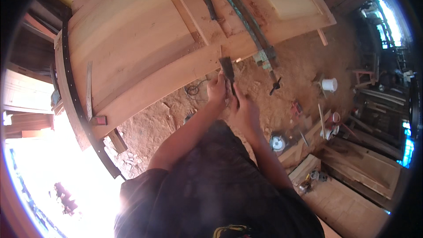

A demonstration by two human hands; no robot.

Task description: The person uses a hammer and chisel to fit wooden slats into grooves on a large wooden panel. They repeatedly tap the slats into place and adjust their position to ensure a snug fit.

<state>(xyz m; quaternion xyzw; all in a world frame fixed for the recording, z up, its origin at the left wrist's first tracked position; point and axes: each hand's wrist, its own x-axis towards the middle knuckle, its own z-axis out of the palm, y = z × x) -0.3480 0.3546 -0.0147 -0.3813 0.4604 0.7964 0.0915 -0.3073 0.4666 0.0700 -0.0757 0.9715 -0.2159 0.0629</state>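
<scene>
In front of my body my right hand (245, 113) is closed round the handle of a dark tool with a broad flat blade (226, 67), perhaps a chisel. The blade points away from me, at the near edge of a large wooden panelled door (176, 72). Beside the blade, my left hand (216, 89) has its fingers curled together; what they grip is hidden. Just past the blade a thin sliver of wood (220, 51) shows against the door frame.
A long greenish bar clamp (240, 11) crosses the door, with a hammer (208, 1) lying beside it. A dark bar clamp (72, 72) spans the left end, near a red-ended block (98, 120). Right lie a white bucket (329, 84), a round-disc tool (277, 143) and timber (348, 198).
</scene>
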